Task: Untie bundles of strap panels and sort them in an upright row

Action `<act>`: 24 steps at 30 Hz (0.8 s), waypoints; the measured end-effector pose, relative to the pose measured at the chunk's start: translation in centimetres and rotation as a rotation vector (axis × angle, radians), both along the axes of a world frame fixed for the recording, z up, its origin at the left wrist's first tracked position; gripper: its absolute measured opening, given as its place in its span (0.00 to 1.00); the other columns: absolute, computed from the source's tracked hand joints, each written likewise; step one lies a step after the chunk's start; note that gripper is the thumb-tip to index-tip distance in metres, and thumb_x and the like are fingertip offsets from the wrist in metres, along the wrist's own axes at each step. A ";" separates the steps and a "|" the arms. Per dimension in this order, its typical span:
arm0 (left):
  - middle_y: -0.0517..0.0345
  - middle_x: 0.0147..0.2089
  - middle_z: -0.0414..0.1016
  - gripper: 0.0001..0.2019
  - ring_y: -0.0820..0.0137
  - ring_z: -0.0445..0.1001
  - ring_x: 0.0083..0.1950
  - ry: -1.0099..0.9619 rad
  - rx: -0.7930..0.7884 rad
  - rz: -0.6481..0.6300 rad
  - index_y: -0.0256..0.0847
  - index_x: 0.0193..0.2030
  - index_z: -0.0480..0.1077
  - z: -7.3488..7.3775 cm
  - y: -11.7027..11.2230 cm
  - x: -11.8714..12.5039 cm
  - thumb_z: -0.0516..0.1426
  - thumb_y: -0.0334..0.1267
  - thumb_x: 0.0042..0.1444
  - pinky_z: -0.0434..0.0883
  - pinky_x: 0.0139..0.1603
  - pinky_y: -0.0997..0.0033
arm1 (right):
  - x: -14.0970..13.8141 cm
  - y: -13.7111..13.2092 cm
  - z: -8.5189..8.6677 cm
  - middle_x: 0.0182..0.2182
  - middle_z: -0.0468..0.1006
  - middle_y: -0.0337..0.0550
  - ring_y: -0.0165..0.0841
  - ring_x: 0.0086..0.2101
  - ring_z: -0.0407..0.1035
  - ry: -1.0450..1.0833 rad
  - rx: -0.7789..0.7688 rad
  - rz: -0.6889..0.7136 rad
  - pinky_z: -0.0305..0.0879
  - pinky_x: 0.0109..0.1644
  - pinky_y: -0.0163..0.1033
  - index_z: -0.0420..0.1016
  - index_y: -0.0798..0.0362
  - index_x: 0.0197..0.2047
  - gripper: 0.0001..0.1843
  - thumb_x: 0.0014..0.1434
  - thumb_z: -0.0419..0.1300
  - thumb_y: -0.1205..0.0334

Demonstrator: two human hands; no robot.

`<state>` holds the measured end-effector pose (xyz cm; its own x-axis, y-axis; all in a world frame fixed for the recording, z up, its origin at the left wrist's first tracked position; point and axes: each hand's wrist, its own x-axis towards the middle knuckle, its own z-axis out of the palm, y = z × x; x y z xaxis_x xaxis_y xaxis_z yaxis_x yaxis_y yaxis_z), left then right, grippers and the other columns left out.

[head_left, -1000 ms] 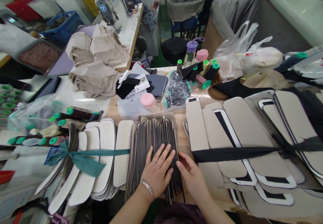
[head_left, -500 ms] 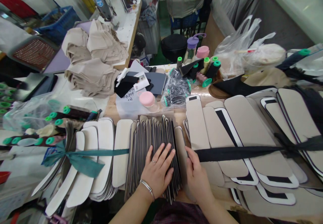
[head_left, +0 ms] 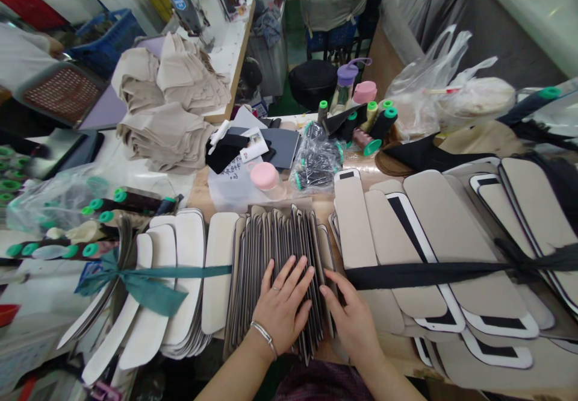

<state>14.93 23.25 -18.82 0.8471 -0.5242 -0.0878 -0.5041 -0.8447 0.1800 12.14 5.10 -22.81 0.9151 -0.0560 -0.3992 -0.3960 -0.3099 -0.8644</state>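
Note:
A fanned row of flat beige pieces with dark edges (head_left: pixel 271 250) stands on edge in front of me. My left hand (head_left: pixel 282 304) lies flat on top of it, fingers spread, a ring and a bracelet showing. My right hand (head_left: pixel 354 320) rests against the row's right side, its fingers curled round the outermost piece (head_left: pixel 326 250). To the left lies a bundle of white pieces (head_left: pixel 176 280) tied with a green ribbon (head_left: pixel 139 283). To the right a bundle of beige pieces with white and black trim (head_left: pixel 433 250) is bound by a black strap (head_left: pixel 451 271).
Behind the row sit a pink-lidded jar (head_left: pixel 265 178), a bag of thread spools (head_left: pixel 316 160), more spools (head_left: pixel 374 127) and bottles. Folded beige cloth (head_left: pixel 169 106) and a sewing machine (head_left: pixel 189 3) are at the back left; plastic bags (head_left: pixel 433 94) at the back right.
My right hand shifted from the row's lower right edge up onto the outermost piece and now grips it. My left hand has stayed flat on the row.

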 end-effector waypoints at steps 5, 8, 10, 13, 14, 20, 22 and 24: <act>0.63 0.74 0.45 0.29 0.63 0.44 0.75 0.007 0.010 0.001 0.50 0.72 0.45 0.0 0.0 0.0 0.48 0.43 0.66 0.35 0.74 0.48 | 0.0 0.0 -0.3 0.57 0.73 0.44 0.40 0.57 0.66 -0.012 -0.009 0.002 0.60 0.65 0.51 0.70 0.45 0.57 0.22 0.64 0.53 0.47; 0.63 0.75 0.44 0.29 0.63 0.44 0.75 0.007 0.014 0.002 0.50 0.72 0.45 -0.1 0.0 0.0 0.48 0.43 0.66 0.33 0.74 0.48 | -0.1 0.2 -0.4 0.57 0.73 0.45 0.41 0.57 0.67 -0.038 -0.023 0.005 0.61 0.65 0.51 0.71 0.46 0.57 0.22 0.64 0.53 0.47; 0.62 0.74 0.44 0.29 0.63 0.44 0.75 0.005 0.013 0.002 0.49 0.72 0.45 -0.1 -0.1 0.0 0.48 0.43 0.66 0.33 0.74 0.48 | -0.2 0.3 -0.5 0.56 0.74 0.46 0.41 0.56 0.67 -0.056 -0.050 0.008 0.62 0.64 0.52 0.71 0.47 0.56 0.21 0.64 0.52 0.48; 0.63 0.74 0.44 0.29 0.63 0.43 0.75 0.008 0.013 -0.001 0.49 0.72 0.45 -0.1 0.0 0.0 0.48 0.43 0.66 0.31 0.74 0.48 | -0.2 0.2 -0.4 0.58 0.72 0.47 0.40 0.57 0.67 -0.061 -0.112 -0.017 0.64 0.63 0.51 0.67 0.48 0.60 0.22 0.66 0.49 0.51; 0.64 0.74 0.44 0.29 0.63 0.43 0.75 0.011 0.013 0.001 0.49 0.72 0.45 -0.2 0.0 0.0 0.48 0.43 0.66 0.31 0.74 0.48 | -0.2 0.1 -0.4 0.59 0.70 0.47 0.40 0.58 0.65 -0.077 -0.129 -0.026 0.63 0.64 0.51 0.64 0.48 0.62 0.23 0.66 0.48 0.53; 0.62 0.74 0.44 0.29 0.63 0.43 0.75 0.023 0.007 -0.002 0.43 0.72 0.45 -0.5 0.0 0.1 0.48 0.43 0.66 0.31 0.74 0.47 | 0.3 -0.3 -0.5 0.60 0.67 0.45 0.39 0.62 0.60 -0.107 -0.152 0.065 0.56 0.68 0.51 0.71 0.45 0.54 0.18 0.67 0.46 0.54; 0.62 0.74 0.45 0.30 0.63 0.43 0.75 0.022 0.008 -0.003 0.44 0.72 0.45 -0.5 0.0 0.2 0.48 0.43 0.66 0.31 0.74 0.47 | 0.4 -0.2 -0.6 0.59 0.69 0.46 0.41 0.61 0.62 -0.087 -0.154 0.052 0.57 0.67 0.52 0.71 0.45 0.53 0.18 0.65 0.51 0.50; 0.62 0.74 0.45 0.30 0.63 0.43 0.75 0.021 0.009 -0.005 0.45 0.72 0.45 -0.5 0.0 0.2 0.48 0.43 0.66 0.31 0.74 0.47 | 0.4 -0.2 -0.6 0.59 0.69 0.47 0.42 0.60 0.62 -0.084 -0.144 0.037 0.58 0.67 0.53 0.71 0.45 0.53 0.19 0.63 0.54 0.47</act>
<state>15.14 23.27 -19.31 0.8425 -0.5272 -0.1107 -0.5042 -0.8440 0.1828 12.56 4.93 -23.38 0.9475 -0.0725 -0.3113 -0.3100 -0.4465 -0.8394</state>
